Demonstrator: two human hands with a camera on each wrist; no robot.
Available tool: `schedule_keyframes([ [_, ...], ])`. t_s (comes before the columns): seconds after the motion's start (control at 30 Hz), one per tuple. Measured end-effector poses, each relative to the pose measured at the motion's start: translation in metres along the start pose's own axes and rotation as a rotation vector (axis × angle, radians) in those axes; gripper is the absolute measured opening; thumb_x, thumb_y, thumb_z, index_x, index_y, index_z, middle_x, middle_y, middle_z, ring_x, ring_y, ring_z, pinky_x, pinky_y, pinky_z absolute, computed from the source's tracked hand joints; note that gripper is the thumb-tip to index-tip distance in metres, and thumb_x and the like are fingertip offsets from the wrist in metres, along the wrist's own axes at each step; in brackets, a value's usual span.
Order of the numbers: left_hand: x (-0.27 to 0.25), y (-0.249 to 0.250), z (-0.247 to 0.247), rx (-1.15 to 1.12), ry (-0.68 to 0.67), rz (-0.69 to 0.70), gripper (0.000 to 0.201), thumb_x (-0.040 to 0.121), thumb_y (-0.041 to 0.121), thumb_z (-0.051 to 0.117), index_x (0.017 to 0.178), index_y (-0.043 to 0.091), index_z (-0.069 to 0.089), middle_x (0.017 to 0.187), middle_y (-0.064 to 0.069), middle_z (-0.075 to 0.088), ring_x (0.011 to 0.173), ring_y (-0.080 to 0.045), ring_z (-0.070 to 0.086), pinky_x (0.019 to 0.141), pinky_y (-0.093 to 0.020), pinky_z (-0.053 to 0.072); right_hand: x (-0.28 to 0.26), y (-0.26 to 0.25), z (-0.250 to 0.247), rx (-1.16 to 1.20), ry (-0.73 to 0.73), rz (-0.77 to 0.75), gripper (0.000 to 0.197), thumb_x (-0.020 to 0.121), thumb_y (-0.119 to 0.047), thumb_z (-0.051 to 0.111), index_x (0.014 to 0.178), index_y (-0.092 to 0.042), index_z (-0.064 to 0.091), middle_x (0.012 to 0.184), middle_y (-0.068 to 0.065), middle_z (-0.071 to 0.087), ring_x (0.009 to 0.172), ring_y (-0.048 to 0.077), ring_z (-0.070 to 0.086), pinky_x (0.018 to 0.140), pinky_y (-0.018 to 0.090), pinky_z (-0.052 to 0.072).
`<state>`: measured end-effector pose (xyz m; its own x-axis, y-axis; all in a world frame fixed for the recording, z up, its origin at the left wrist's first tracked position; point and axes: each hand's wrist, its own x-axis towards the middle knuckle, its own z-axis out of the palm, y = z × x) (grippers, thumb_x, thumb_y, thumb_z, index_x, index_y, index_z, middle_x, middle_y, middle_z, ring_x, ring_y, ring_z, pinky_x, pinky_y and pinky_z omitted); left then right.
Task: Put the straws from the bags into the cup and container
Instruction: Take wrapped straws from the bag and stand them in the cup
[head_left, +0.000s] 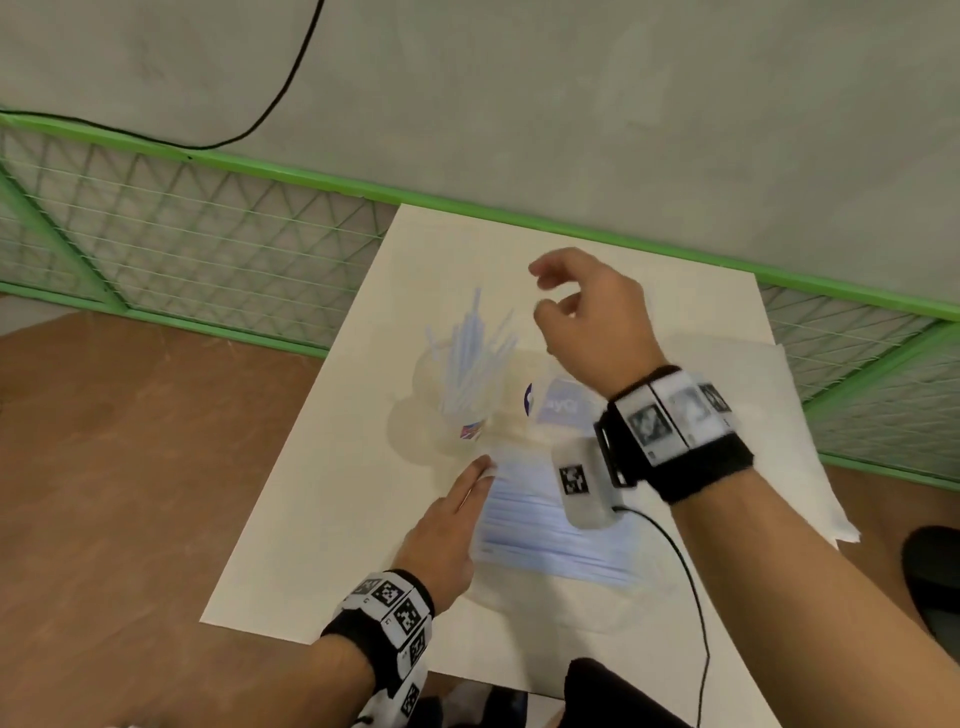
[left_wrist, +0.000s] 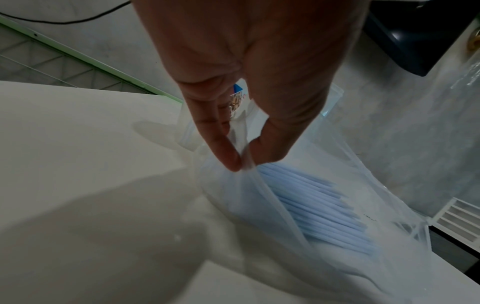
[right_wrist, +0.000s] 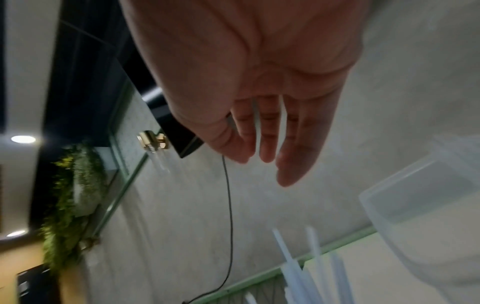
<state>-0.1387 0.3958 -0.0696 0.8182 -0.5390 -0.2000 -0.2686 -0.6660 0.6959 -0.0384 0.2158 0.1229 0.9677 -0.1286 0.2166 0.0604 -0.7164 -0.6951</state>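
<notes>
Left hand (left_wrist: 249, 86) pinching straw bag (left_wrist: 298, 216), right hand (head_left: 592, 317) loose, empty (label writing blurred)

Looks like a fenced indoor recording bay, not a home: bare grey plaster wall (head_left: 571, 104) with a loose black cable (head_left: 291, 78), green wire-mesh barrier (head_left: 208, 244), brown floor (head_left: 104, 493), 1 plain white table (head_left: 322, 493). Recessed ceiling spots (right_wrist: 22, 139) and artificial greenery (right_wrist: 72, 195) beyond.

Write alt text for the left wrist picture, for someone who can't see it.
A left hand pinches the edge of a clear plastic bag between thumb and finger, lifting it off a white table. Pale blue straws lie bundled inside the bag.
</notes>
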Motion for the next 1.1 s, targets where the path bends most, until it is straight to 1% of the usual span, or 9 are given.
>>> schedule_keyframes([
  [0.07, 0.000, 0.001, 0.001, 0.030, 0.003, -0.015, 0.106, 0.071, -0.011, 0.049, 0.155, 0.033, 0.001, 0.150, 0.037, -0.026, 0.124, -0.021, 0.047, 0.089, -0.035, 0.052, -0.037, -0.001, -0.002, 0.003, -0.041, -0.097, 0.029, 0.074, -0.008, 0.051, 0.095, -0.020, 0.068, 0.090, -0.009, 0.068, 0.066, 0.012, 0.062, 0.072, 0.026, 0.050],
  [0.17, 0.000, 0.003, 0.001, 0.054, 0.015, -0.022, 0.107, 0.072, -0.012, 0.049, 0.154, 0.034, -0.001, 0.150, 0.036, -0.027, 0.118, -0.018, 0.050, 0.087, -0.030, 0.052, -0.103, 0.021, 0.023, -0.107, -0.302, -0.095, 0.027, 0.074, -0.009, 0.046, 0.087, -0.018, 0.068, 0.086, -0.003, 0.069, 0.075, 0.015, 0.060, 0.074, 0.030, 0.048],
  [0.33, 0.001, -0.006, 0.005, 0.019, 0.010, 0.015, 0.113, 0.069, -0.016, 0.049, 0.152, 0.040, -0.005, 0.153, 0.035, -0.020, 0.132, -0.018, 0.043, 0.097, -0.033, 0.049, -0.178, 0.104, 0.080, -0.484, -0.696, 0.044, 0.038, 0.091, -0.006, 0.044, 0.126, -0.017, 0.057, 0.123, 0.004, 0.056, 0.110, 0.029, 0.055, 0.085, 0.040, 0.048],
  [0.4, 0.001, -0.006, 0.005, 0.014, 0.010, 0.022, 0.114, 0.069, -0.016, 0.049, 0.151, 0.040, -0.006, 0.154, 0.035, -0.020, 0.133, -0.018, 0.042, 0.101, -0.033, 0.047, -0.191, 0.126, 0.092, -0.556, -0.673, 0.042, 0.043, 0.087, -0.003, 0.051, 0.128, -0.014, 0.055, 0.123, 0.005, 0.056, 0.107, 0.031, 0.056, 0.078, 0.042, 0.051],
  [0.57, 0.000, -0.003, 0.005, 0.002, 0.015, 0.010, 0.111, 0.069, -0.015, 0.050, 0.154, 0.036, -0.001, 0.154, 0.034, -0.018, 0.133, -0.016, 0.042, 0.104, -0.032, 0.044, -0.205, 0.145, 0.109, -0.733, -0.591, 0.014, 0.049, 0.043, -0.011, 0.087, 0.090, -0.020, 0.071, 0.086, -0.003, 0.066, 0.070, 0.021, 0.064, 0.050, 0.033, 0.051],
  [0.83, -0.001, -0.002, 0.004, 0.001, 0.007, 0.004, 0.111, 0.070, -0.014, 0.052, 0.154, 0.036, 0.000, 0.154, 0.034, -0.018, 0.133, -0.015, 0.042, 0.108, -0.032, 0.041, -0.203, 0.144, 0.119, -0.803, -0.592, 0.052, 0.040, 0.037, -0.011, 0.090, 0.071, -0.017, 0.071, 0.071, 0.000, 0.065, 0.061, 0.024, 0.064, 0.048, 0.037, 0.052],
  [0.93, -0.001, -0.003, 0.003, 0.007, 0.002, -0.003, 0.111, 0.070, -0.014, 0.052, 0.154, 0.035, 0.000, 0.155, 0.034, -0.018, 0.132, -0.015, 0.042, 0.104, -0.032, 0.044, -0.199, 0.139, 0.117, -0.817, -0.620, 0.071, 0.028, 0.052, -0.007, 0.084, 0.076, -0.014, 0.071, 0.076, 0.004, 0.067, 0.069, 0.027, 0.066, 0.057, 0.040, 0.053],
  [1.03, -0.001, -0.004, 0.003, 0.015, -0.005, 0.002, 0.111, 0.069, -0.013, 0.052, 0.155, 0.036, 0.000, 0.155, 0.033, -0.018, 0.134, -0.015, 0.041, 0.102, -0.033, 0.046, -0.195, 0.134, 0.115, -0.831, -0.704, 0.077, 0.026, 0.088, -0.007, 0.054, 0.112, -0.010, 0.063, 0.114, 0.010, 0.064, 0.109, 0.033, 0.058, 0.091, 0.045, 0.045],
  [1.1, 0.000, -0.004, 0.002, 0.012, -0.006, 0.005, 0.111, 0.069, -0.013, 0.052, 0.155, 0.035, -0.001, 0.156, 0.032, -0.017, 0.135, -0.014, 0.039, 0.102, -0.032, 0.046, -0.195, 0.136, 0.117, -0.856, -0.729, 0.059, 0.030, 0.094, -0.012, 0.046, 0.123, -0.011, 0.056, 0.125, 0.010, 0.060, 0.118, 0.032, 0.053, 0.099, 0.045, 0.038],
])
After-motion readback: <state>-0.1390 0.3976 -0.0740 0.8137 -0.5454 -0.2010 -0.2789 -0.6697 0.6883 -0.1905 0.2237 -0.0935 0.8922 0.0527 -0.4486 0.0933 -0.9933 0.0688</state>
